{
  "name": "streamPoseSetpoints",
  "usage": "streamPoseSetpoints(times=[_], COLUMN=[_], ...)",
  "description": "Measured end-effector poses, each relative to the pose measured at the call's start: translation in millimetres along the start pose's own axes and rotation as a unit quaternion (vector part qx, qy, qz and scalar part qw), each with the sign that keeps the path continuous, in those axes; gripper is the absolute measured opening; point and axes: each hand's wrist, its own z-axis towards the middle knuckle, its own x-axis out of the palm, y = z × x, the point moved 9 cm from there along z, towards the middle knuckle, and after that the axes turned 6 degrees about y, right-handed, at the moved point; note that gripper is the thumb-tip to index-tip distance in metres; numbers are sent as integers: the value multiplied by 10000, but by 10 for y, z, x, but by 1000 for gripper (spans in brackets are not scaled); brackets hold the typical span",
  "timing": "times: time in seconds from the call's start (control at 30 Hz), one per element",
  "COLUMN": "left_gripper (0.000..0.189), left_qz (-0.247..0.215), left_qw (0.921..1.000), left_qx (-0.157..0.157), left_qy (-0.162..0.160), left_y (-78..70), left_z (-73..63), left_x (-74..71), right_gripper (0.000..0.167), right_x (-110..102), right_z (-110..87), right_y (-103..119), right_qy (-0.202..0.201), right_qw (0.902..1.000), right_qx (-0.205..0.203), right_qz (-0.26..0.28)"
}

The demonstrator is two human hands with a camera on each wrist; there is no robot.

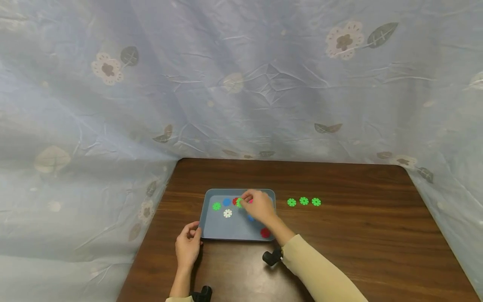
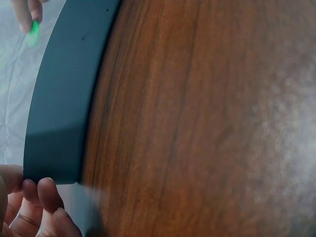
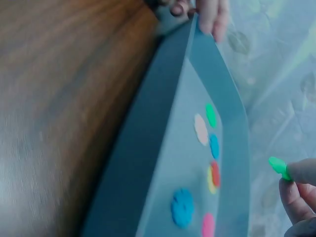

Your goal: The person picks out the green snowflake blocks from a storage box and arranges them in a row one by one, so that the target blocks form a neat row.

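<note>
Thumb and fingers of my right hand (image 1: 260,206) pinch a green notched plastic disc (image 3: 279,167) above the grey tray (image 1: 222,228). With my left hand (image 1: 187,247) I grip the tray's near left corner, thumb and fingertips on either side of its wall in the left wrist view. Inside the tray lie a green disc (image 1: 216,206), a blue disc (image 1: 227,202), a white disc (image 1: 227,213) and a red disc (image 1: 265,233) near the front right corner. A yellow disc (image 3: 211,180) and a pink disc (image 3: 208,225) show in the right wrist view.
Right of the tray, three green discs lie in a row on the brown wooden table (image 1: 362,235), the middle one (image 1: 303,201) slightly farther back. A patterned pale curtain (image 1: 241,92) hangs behind the table and along its sides.
</note>
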Motion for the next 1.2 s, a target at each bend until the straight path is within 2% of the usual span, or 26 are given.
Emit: streamPoseSetpoints(times=[0.23,0.5,0.67,0.93,1.2], left_gripper=[19,19,19,20,18], left_qz=[-26,67,60,123,234], left_qw=[10000,9999,10000,9999,9997], left_qx=[42,45,39,17,48], left_qy=[-62,-73,-45,-19,-109], left_y=[-15,-40,-30,-28,-30], left_z=[10,30,17,17,5], left_x=[8,-6,-7,8,-14], right_gripper=[11,14,18,22,28], right_x=[-426,-902,-1133,-1531,-1792], right_z=[-50,-151,-247,-428,-580], right_y=[-243,-601,-857,-1321,-1721], right_qy=[-333,-863,-1001,-1324,-1452], right_qw=[9988,9954,9935,9861,9794], right_qx=[338,416,548,1008,1406], right_qz=[114,36,22,-21,14])
